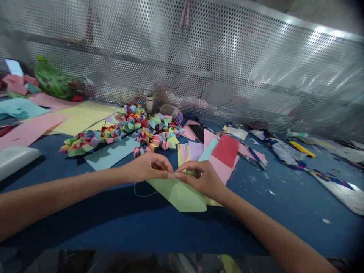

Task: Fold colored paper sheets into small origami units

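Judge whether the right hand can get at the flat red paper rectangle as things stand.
Likely yes: the flat red paper rectangle lies uncovered just beyond the right hand, though that hand's fingertips pinch the light green paper sheet and would probably need freeing first.

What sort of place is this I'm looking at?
Likely a papercraft workspace, perhaps in a small workshop: clusters of multicoloured folded paper and loose coloured sheets such as the yellow paper lie on a blue worktable, with a perforated metal screen behind.
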`<state>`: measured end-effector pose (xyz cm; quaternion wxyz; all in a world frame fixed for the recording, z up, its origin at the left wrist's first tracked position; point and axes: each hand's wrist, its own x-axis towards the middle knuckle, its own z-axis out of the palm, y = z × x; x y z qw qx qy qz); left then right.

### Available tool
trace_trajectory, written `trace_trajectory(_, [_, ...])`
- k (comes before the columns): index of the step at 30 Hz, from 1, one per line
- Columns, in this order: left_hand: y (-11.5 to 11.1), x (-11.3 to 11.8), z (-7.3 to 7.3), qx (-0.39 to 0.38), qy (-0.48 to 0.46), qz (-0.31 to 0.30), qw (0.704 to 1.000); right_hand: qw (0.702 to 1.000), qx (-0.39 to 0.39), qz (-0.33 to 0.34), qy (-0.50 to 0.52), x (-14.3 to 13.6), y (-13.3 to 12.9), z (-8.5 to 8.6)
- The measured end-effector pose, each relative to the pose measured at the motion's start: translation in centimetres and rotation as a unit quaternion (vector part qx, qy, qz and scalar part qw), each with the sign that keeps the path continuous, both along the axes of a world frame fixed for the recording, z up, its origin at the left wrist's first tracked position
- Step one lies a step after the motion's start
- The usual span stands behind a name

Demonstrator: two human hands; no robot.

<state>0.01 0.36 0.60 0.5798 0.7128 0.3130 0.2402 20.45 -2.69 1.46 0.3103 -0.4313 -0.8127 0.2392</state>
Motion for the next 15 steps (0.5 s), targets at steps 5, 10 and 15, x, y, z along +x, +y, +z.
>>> trace_trajectory(5, [0.0,0.0,-0.7,-0.005,-0.038,0.016,0.999,1.000,-0.012,-0.002,0.011,-0.1,0.0,-0.6])
trace_trajectory(10, [0.0,0.0,-1.6,0.015,-0.059,0.037,0.997,0.999,-0.021,0.002,0.045,-0.1,0.1,-1.1])
trace_trajectory(15, [0.3,0.1,-2.2,0.042,-0.056,0.053,0.996,0.999,-0.025,-0.012,0.046,-0.1,0.5,-1.8])
